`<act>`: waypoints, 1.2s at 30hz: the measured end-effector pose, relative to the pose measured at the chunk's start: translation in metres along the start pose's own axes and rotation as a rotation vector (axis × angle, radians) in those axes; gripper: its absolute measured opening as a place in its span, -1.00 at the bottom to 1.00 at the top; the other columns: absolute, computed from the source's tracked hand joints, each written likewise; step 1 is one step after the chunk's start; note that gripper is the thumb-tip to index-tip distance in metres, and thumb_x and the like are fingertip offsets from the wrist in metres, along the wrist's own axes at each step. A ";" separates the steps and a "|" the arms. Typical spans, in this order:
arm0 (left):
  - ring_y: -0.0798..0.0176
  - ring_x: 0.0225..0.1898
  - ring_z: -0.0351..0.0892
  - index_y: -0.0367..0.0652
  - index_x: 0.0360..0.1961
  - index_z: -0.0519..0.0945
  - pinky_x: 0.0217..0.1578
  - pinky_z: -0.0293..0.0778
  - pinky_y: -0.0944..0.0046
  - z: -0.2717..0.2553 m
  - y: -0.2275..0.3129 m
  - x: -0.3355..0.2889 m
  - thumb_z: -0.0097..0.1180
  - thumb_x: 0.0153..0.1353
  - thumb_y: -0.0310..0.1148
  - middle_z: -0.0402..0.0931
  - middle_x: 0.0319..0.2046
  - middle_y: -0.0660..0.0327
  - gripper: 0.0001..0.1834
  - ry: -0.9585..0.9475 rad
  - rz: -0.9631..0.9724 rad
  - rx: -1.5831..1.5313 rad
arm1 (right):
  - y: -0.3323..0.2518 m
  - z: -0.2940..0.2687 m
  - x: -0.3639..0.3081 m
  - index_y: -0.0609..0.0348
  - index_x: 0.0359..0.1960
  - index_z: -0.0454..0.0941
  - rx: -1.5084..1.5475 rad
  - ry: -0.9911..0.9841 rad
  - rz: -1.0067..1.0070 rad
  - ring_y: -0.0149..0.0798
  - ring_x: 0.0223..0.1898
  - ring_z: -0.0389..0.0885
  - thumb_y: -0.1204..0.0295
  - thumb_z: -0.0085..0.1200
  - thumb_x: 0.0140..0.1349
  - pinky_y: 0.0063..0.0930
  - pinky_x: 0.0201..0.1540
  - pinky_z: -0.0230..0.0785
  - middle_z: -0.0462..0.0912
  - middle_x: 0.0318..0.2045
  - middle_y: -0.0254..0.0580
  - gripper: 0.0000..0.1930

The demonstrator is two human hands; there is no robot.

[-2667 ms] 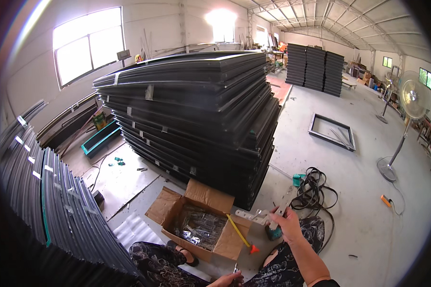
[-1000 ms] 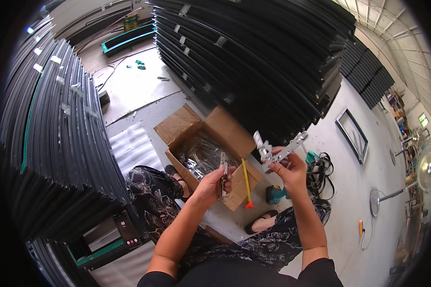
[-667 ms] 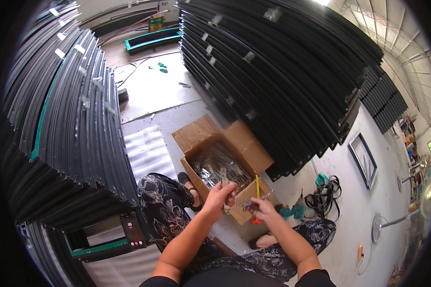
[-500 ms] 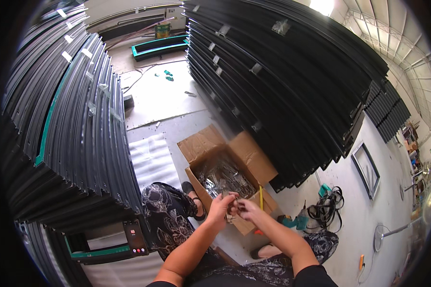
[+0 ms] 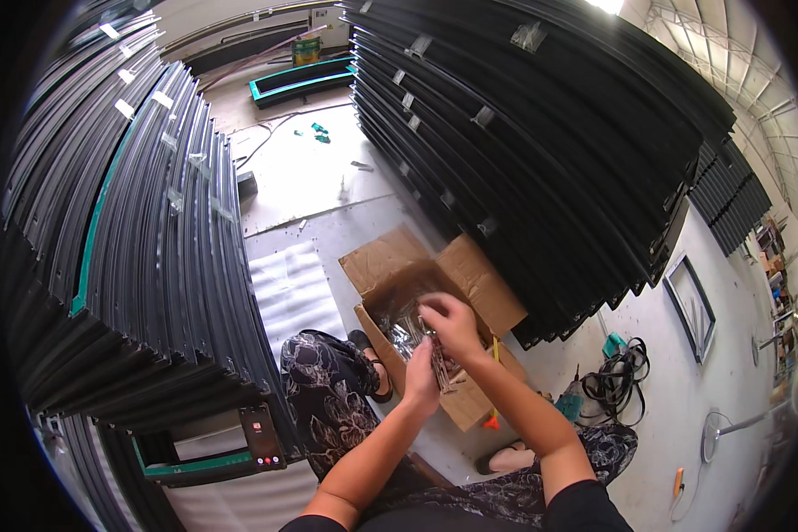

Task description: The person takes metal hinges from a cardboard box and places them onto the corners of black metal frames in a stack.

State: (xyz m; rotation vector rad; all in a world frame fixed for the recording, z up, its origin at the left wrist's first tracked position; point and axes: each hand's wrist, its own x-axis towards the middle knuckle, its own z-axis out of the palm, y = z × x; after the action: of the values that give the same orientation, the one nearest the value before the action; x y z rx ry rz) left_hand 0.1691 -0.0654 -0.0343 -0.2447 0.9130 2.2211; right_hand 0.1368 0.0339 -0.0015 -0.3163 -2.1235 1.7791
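Two tall stacks of black frames (image 5: 541,151), one on each side of the cardboard box (image 5: 434,328), banked on the floor (image 5: 301,186) with a lane left between for sitting and working. One box only, flaps folded back (so both hands can get in), set just ahead of the knees. Inside the box, a heap of clear bags (image 5: 408,324) of small metal parts, too many to count. Right of the box, one coil of black cable (image 5: 616,377); one orange-tipped tool (image 5: 491,420) at its near corner. Left hand (image 5: 421,383) closed on a bundle of metal brackets (image 5: 441,363), held upright over the box's near edge. Right hand (image 5: 452,324) curled above the bags, fingers pinching at the bundle's top; cannot tell whether anything is gripped.
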 end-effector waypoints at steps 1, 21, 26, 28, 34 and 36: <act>0.41 -0.49 0.42 -0.13 -0.23 0.45 -0.46 0.39 0.42 0.002 -0.001 -0.003 -0.21 0.35 -0.16 0.45 -0.46 0.30 -0.71 -0.024 -0.024 -0.061 | 0.003 -0.011 -0.019 0.37 -0.23 0.53 -0.067 0.002 0.015 -0.39 -0.34 0.55 0.39 0.11 0.13 -0.53 -0.25 0.40 0.60 -0.37 -0.18 -0.73; 0.35 -0.15 0.42 -0.19 -0.19 0.38 -0.13 0.38 0.35 0.002 0.000 -0.016 0.09 0.17 -0.48 0.42 -0.21 0.21 -0.80 -0.342 -0.137 -0.062 | -0.021 -0.069 -0.102 0.27 -0.02 0.46 -0.050 -0.092 0.076 -0.41 -0.10 0.47 0.43 0.13 0.14 -0.54 -0.05 0.34 0.46 -0.13 -0.28 -0.64; 0.32 -0.15 0.46 -0.17 -0.17 0.42 -0.10 0.41 0.28 0.004 0.001 -0.018 0.05 0.20 -0.47 0.46 -0.22 0.25 -0.83 -0.364 -0.163 -0.060 | -0.023 -0.074 -0.109 0.22 -0.01 0.46 0.016 -0.092 0.079 -0.35 -0.12 0.48 0.42 0.13 0.12 -0.50 -0.06 0.34 0.50 -0.20 -0.20 -0.62; 0.32 -0.15 0.46 -0.16 -0.18 0.42 -0.10 0.41 0.28 0.001 0.000 -0.019 0.05 0.21 -0.46 0.46 -0.23 0.25 -0.84 -0.363 -0.177 -0.058 | -0.030 -0.070 -0.110 0.23 0.00 0.46 -0.001 -0.086 0.068 -0.36 -0.13 0.48 0.44 0.12 0.12 -0.51 -0.06 0.34 0.51 -0.21 -0.21 -0.63; 0.34 -0.17 0.45 -0.15 -0.19 0.41 -0.11 0.40 0.30 -0.002 -0.001 -0.019 0.05 0.21 -0.45 0.45 -0.25 0.27 -0.85 -0.358 -0.109 -0.055 | -0.036 -0.065 -0.109 0.27 -0.09 0.45 0.045 -0.042 0.117 -0.44 -0.20 0.51 0.51 0.13 0.13 -0.57 -0.10 0.38 0.54 -0.31 -0.33 -0.70; 0.38 -0.16 0.42 -0.16 -0.20 0.42 -0.11 0.34 0.39 0.003 0.001 -0.023 0.09 0.18 -0.47 0.43 -0.24 0.30 -0.82 -0.352 -0.044 -0.022 | -0.032 -0.067 -0.108 0.25 -0.13 0.43 0.175 -0.094 0.203 -0.47 -0.23 0.51 0.52 0.14 0.12 -0.57 -0.14 0.39 0.53 -0.30 -0.34 -0.73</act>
State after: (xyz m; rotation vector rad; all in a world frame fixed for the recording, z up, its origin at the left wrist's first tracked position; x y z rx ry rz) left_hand 0.1857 -0.0764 -0.0220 0.1137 0.6841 2.1433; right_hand 0.2644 0.0467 0.0270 -0.4223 -2.0411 2.1177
